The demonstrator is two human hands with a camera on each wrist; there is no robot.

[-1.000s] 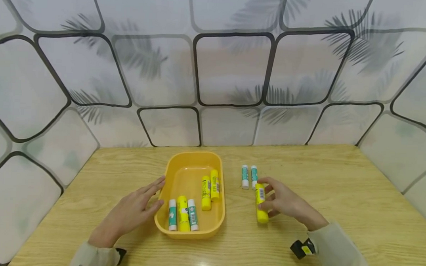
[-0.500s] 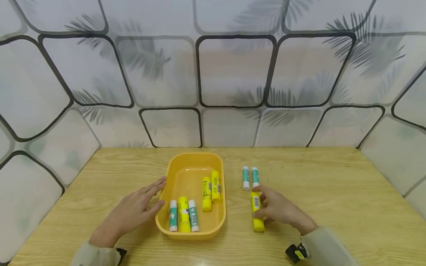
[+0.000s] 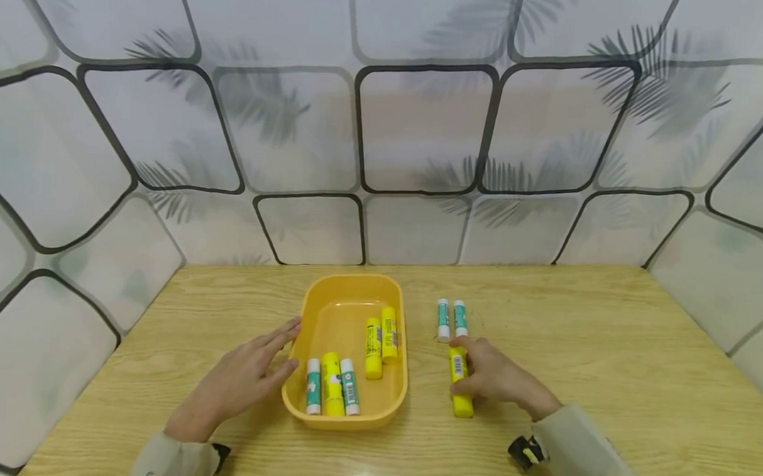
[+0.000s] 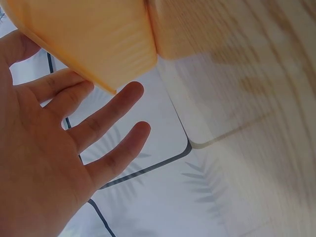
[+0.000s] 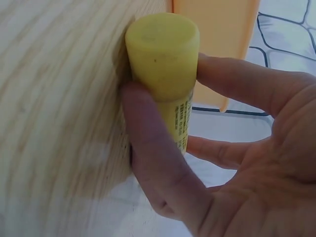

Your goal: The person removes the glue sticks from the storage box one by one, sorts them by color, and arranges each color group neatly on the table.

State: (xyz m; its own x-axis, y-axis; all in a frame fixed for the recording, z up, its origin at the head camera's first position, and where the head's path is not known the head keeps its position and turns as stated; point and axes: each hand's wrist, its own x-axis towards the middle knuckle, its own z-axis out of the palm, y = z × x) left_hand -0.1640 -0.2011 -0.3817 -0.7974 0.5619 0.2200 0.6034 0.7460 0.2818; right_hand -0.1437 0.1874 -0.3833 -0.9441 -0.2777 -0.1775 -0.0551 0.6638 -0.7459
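Note:
Right of the tray, my right hand (image 3: pixel 500 377) pinches a yellow glue stick (image 3: pixel 458 373) lying on the wooden table. The right wrist view shows the stick's yellow end (image 5: pixel 163 57) with fingers on both sides of it. My left hand (image 3: pixel 237 377) rests with its fingers extended against the left rim of the yellow tray (image 3: pixel 348 422); in the left wrist view some fingertips of that hand (image 4: pixel 54 143) touch the tray edge (image 4: pixel 84 71). Inside the tray lie three yellow sticks, one of them (image 3: pixel 373 348) at the right, and two teal-and-white sticks, one (image 3: pixel 313 386) at the left.
Two teal-and-white glue sticks, one (image 3: pixel 443 320) left of the other (image 3: pixel 460 318), lie side by side just behind the held stick. A patterned wall covering (image 3: pixel 420 229) stands along the table's back edge and both sides.
My right hand has moved the yellow stick a little left and toward the table's front edge, down beside the tray. My left hand has stayed at the tray's rim.

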